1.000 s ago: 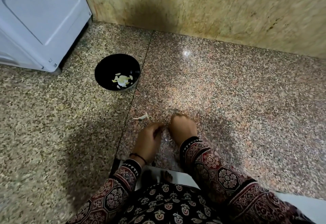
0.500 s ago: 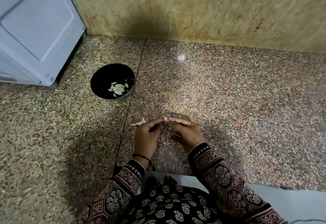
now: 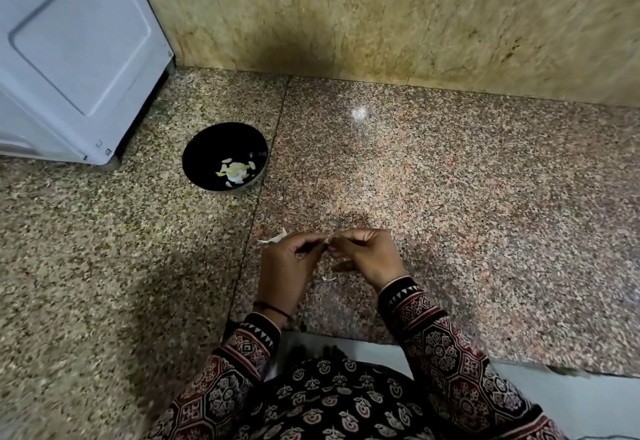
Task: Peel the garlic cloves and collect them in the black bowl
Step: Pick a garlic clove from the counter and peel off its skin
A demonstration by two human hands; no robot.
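Both grips are meeting fingertip to fingertip low over the floor (image 3: 450, 214), in the near middle of the view. The left grip (image 3: 284, 266) is curling its fingers and pinching a small pale piece against the thumb. The right grip (image 3: 370, 256) is closing on that piece from the other side, with its fingers also bent. The piece is tiny and partly hidden, but it appears to be a garlic clove (image 3: 328, 240), held off the floor between the two sets of fingertips.

Farther away and to the left, the black bowl (image 3: 207, 148) is sitting upright on the floor, well apart from the grips. A small heap of pale peeled cloves (image 3: 236, 171) is lying in its bottom, toward its right side.

A pale scrap of skin (image 3: 273, 239) is lying on the floor just to the far left of the left grip. A smaller scrap (image 3: 328, 278) is lying on the floor below and between the wrists.

A dark thread band (image 3: 273, 308) is circling the left wrist, and patterned sleeves (image 3: 450, 353) are covering both forearms. A white cabinet (image 3: 76, 58) is standing at the far left, near the bowl, beside a tan stone wall (image 3: 346, 16).
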